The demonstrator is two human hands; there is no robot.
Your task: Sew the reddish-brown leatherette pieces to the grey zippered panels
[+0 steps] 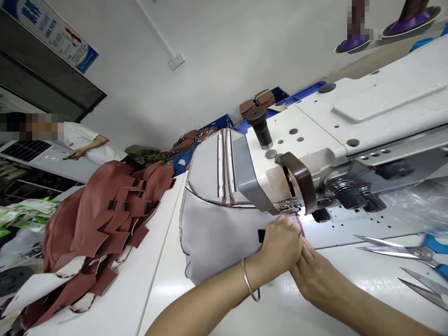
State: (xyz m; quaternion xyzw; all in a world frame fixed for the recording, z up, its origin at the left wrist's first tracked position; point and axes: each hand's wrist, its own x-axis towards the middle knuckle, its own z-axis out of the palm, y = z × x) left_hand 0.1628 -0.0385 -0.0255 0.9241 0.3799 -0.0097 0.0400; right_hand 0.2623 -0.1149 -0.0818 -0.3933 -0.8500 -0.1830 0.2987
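A grey-backed fabric cover (pixel 224 238) with reddish-brown edges lies on the white table, partly under the head of a sewing machine (pixel 297 144). My left hand (pixel 282 240), with a metal bangle on the wrist, is closed on the cover's edge just below the presser foot (pixel 289 206). Close against it, my right hand (pixel 313 268) pinches the same reddish edge. The fingertips of both hands nearly meet, and the cloth between them is mostly hidden. A small black tab (pixel 261 235) shows on the cover beside my left hand.
Stacked reddish-brown sewn covers (pixel 105 210) with black clips lie at left. Open scissors (pixel 416 252) with blue handles rest at right, near another pair of blades (pixel 425 284). Blue crates (pixel 224 122) with brown pieces stand behind the machine. A person (pixel 94 144) is at the far left.
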